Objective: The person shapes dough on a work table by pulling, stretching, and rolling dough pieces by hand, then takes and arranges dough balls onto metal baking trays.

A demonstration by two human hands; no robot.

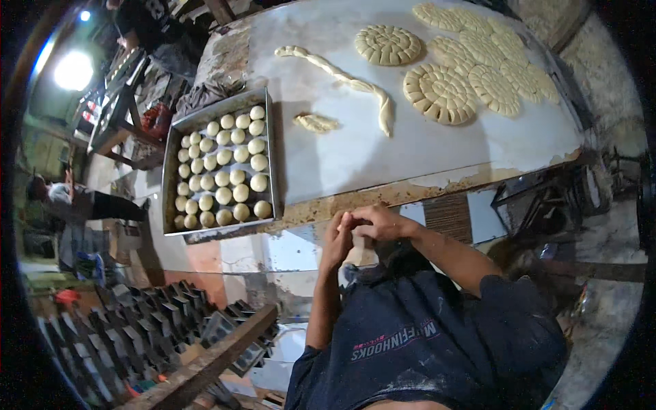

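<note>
My left hand [336,239] and my right hand [378,223] are pressed together at the near edge of the floured work table [355,157]; whether a piece of dough sits between them is hidden. Just left of my hands stands a metal tray [268,130] filled with several small dough balls [225,167]. Farther out on the table lie a long twisted rope of dough [348,82], a small dough scrap [316,123] and several round patterned dough discs [441,92].
A wooden beam [205,362] and a stack of dark metal moulds [137,321] lie at lower left. One person [75,199] bends at the far left, another person [154,27] stands at the upper left beside a wooden rack [116,102]. A rough wall [601,61] borders the right.
</note>
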